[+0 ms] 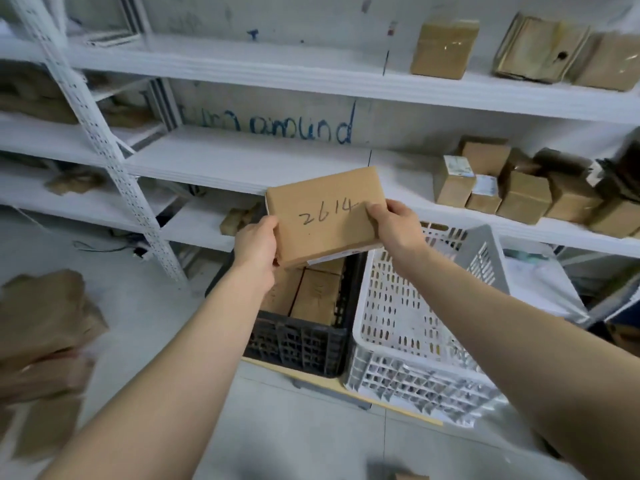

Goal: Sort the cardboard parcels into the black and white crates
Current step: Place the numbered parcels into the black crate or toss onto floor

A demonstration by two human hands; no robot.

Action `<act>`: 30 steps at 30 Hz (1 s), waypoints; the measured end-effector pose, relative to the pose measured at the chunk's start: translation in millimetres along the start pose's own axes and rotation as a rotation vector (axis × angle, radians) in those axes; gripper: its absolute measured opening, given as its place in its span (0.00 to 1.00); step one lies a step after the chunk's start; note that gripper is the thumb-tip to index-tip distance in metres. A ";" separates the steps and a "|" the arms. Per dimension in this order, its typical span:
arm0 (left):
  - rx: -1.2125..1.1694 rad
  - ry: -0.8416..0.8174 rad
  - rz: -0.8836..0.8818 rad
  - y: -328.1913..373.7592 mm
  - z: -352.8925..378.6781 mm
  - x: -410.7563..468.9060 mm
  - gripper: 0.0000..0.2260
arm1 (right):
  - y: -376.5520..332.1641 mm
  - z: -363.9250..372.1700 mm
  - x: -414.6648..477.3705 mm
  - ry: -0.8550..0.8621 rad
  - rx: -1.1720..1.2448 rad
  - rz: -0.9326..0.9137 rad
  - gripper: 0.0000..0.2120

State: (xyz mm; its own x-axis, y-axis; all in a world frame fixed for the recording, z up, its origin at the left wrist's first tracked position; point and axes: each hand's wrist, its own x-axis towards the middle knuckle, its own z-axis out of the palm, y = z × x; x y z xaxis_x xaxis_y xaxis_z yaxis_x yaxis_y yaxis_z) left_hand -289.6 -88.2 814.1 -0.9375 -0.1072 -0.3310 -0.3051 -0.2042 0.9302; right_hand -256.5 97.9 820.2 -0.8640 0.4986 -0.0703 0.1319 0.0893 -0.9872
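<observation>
I hold a flat cardboard parcel [322, 216] marked "2614" in both hands, above the back of the two crates. My left hand [256, 247] grips its lower left edge and my right hand [394, 226] grips its right edge. Below it the black crate [301, 344] holds a few cardboard parcels [311, 292]. The white crate [408, 341] stands against the black one's right side, and no parcels are visible inside it.
White metal shelving [242, 161] runs behind the crates, with several cardboard boxes [519, 188] on its right side and more boxes [446, 50] on the top shelf. A pile of cardboard [45, 327] lies on the floor at the left.
</observation>
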 end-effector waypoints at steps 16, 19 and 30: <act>-0.030 0.120 -0.328 -66.4 7.3 162.4 0.10 | 66.1 84.8 179.1 -0.201 -0.286 0.143 0.19; -0.049 0.084 -0.417 -76.0 6.3 194.4 0.08 | 82.7 108.8 209.9 -0.177 -0.379 0.214 0.19; 0.094 0.072 -0.611 -109.9 5.5 302.4 0.13 | 131.0 193.2 294.3 -0.291 -0.538 0.344 0.23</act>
State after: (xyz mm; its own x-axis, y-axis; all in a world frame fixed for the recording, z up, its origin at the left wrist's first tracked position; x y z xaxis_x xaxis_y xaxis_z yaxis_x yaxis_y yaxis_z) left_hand -540.5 -92.9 612.6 -0.5761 -0.0641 -0.8148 -0.7994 -0.1637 0.5781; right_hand -587.4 89.7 642.6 -0.8150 0.3310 -0.4757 0.5786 0.4197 -0.6993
